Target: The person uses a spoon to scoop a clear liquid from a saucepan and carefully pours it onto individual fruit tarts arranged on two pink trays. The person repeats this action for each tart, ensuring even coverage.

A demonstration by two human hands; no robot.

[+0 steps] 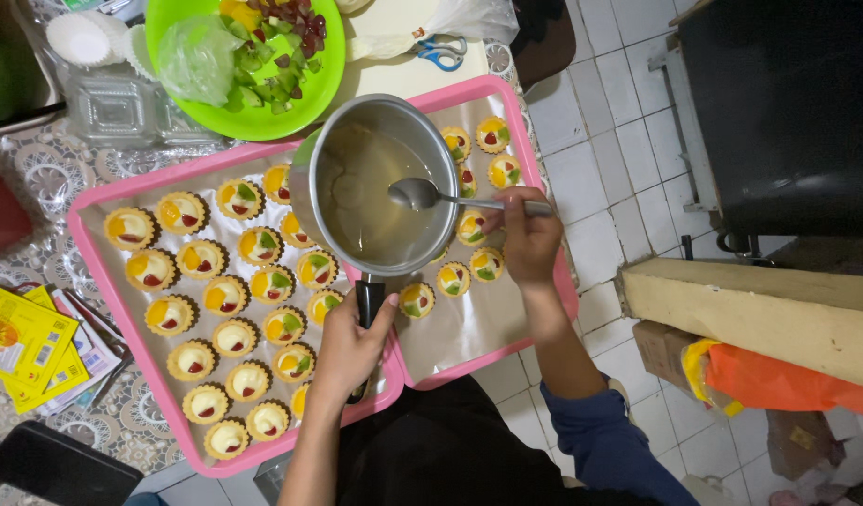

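My left hand (349,351) grips the black handle of a small steel saucepan (375,183), held above two pink trays. The pan holds a clear pale liquid. My right hand (528,236) holds a metal spoon (422,195) whose bowl hovers inside the pan, over the liquid. The left pink tray (94,272) carries several small fruit tarts (221,295) on paper. The right pink tray (535,178) holds several more tarts (492,136), partly hidden under the pan.
A green bowl (319,80) of cut fruit sits behind the trays, with blue-handled scissors (441,52) beside it. White paper cups (85,37) and clear plastic boxes (113,108) lie at the back left. Yellow packets (24,342) lie at the left. Tiled floor, a wooden beam (750,309) and an orange bag are at the right.
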